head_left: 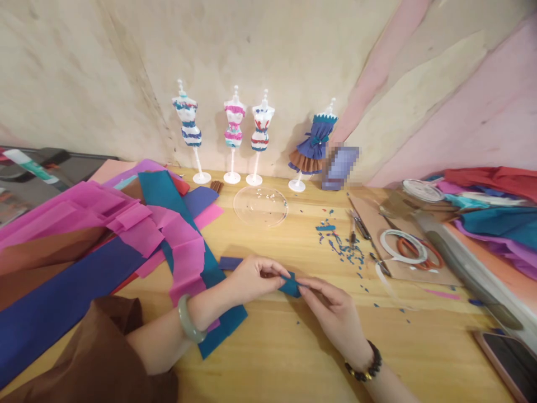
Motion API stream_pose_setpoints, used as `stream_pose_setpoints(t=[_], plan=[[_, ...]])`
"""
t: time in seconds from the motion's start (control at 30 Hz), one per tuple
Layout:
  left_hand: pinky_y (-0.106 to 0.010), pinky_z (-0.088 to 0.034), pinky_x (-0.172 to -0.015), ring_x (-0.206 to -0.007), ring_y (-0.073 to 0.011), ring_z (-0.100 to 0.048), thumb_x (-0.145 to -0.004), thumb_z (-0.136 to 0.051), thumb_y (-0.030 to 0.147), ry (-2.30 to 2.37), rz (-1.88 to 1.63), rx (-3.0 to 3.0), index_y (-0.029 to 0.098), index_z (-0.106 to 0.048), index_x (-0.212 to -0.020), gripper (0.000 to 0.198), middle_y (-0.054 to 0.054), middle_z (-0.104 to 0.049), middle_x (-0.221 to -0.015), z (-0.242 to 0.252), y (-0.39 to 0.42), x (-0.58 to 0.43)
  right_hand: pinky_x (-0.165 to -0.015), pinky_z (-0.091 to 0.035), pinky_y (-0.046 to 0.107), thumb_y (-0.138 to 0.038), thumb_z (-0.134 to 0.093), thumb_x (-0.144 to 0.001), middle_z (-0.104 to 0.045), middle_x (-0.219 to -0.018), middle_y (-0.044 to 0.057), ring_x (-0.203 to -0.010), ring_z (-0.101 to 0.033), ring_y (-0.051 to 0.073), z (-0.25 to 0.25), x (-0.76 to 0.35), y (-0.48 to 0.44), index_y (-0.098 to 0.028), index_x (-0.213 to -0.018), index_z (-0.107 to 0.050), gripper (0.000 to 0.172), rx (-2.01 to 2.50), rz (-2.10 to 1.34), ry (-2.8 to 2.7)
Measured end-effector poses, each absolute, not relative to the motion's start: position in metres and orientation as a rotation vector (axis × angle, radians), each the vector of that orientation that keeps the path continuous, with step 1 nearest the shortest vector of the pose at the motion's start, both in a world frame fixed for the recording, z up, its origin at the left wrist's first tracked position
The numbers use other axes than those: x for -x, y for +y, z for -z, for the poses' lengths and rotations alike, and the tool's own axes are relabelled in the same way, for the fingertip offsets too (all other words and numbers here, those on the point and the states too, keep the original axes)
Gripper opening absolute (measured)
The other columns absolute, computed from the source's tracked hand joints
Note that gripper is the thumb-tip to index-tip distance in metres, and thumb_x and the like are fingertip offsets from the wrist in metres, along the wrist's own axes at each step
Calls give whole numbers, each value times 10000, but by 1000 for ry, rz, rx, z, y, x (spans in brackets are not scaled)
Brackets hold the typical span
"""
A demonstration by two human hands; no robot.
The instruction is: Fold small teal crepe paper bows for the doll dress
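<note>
phone (509, 364) lay at the near right edge of the wooden table (272, 358). left hand (255, 277) and right hand (331, 310) each pinched one small teal paper piece (290, 286) between fingertips, at table centre, just over the wood; possibly folded, too small to confirm. long teal strip (222, 327) and pink sheets (187, 254) lay beside the left wrist. farther back: blue scraps (344, 246), tape roll (403, 246), clear dish (260, 206). four dressed mini mannequins (234, 129) stood along the wall.
</note>
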State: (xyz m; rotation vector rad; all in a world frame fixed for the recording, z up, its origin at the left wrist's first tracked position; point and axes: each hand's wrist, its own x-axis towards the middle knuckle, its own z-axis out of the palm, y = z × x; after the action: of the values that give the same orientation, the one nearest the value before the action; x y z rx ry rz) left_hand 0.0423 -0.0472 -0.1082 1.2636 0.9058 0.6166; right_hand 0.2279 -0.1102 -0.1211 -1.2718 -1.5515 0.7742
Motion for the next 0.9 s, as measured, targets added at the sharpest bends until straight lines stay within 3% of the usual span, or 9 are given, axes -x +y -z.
stream_pose_setpoints(t=[0.23, 0.57, 0.77, 0.9], plan=[[-174, -379, -525, -533, -69, -528, -700, -623, 132, 904, -623, -1261, 127, -735, -806, 154, -7, -689, -641, 107, -48, -42, -698, -582, 294, -208, -630, -826, -751, -838, 42, -781, -704, 189, 120, -230, -110, -275, -920, -763, 177, 1207, -753, -1615], [-196, -377, -525, -524, -82, -504, -708, -625, 190, 923, -608, -1364, 130, -754, -877, 220, -22, -685, -655, 109, -48, -40, -725, -582, 307, -266, -639, -812, -749, -874, 56, -804, -700, 198, 119, -229, -109, -255, -904, -765, 156, 1255, -854, -1518], [-178, -351, -498, -495, -66, -443, -724, -612, 200, 913, -582, -1350, 122, -740, -897, 229, 19, -577, -553, 103, -48, -39, -737, -584, 304, -271, -654, -802, -751, -891, 66, -825, -702, 203, 115, -231, -109, -242, -897, -764, 148, 1249, -880, -1521], [-185, -358, -476, -494, -78, -454, -785, -584, 303, 927, -528, -1342, 127, -716, -985, 297, 11, -572, -583, 100, -49, -37, -713, -579, 296, -264, -661, -803, -750, -845, 57, -774, -698, 194, 120, -230, -108, -236, -832, -753, 100, 1278, -807, -1538]])
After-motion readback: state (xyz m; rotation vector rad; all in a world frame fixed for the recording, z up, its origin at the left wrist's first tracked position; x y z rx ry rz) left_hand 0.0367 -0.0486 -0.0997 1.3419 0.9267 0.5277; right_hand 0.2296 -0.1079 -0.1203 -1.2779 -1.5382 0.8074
